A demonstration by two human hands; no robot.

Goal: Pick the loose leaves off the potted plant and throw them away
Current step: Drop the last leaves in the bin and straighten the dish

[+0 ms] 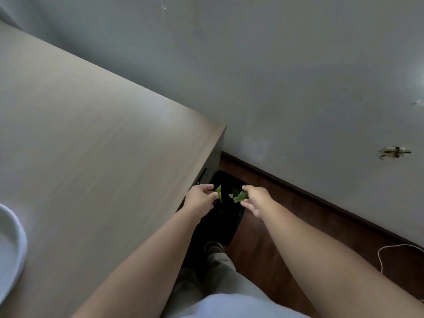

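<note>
Both my arms reach down past the table corner over a black bin (223, 216) that stands on the floor. My left hand (200, 198) pinches a yellow-green leaf (219, 192) above the bin's dark opening. My right hand (254, 199) holds a green leaf (239, 196) over the same opening. A small pale leaf piece (230, 195) shows between the two hands, against the bin's black inside. The potted plant itself is out of view.
A light wooden table (96, 138) fills the left side, its corner just above the bin. A white round rim (13, 244) sits at its left edge. Grey wall behind, dark wooden floor (286, 216), a white cord (390, 253) at right, my shoe (214, 247) beside the bin.
</note>
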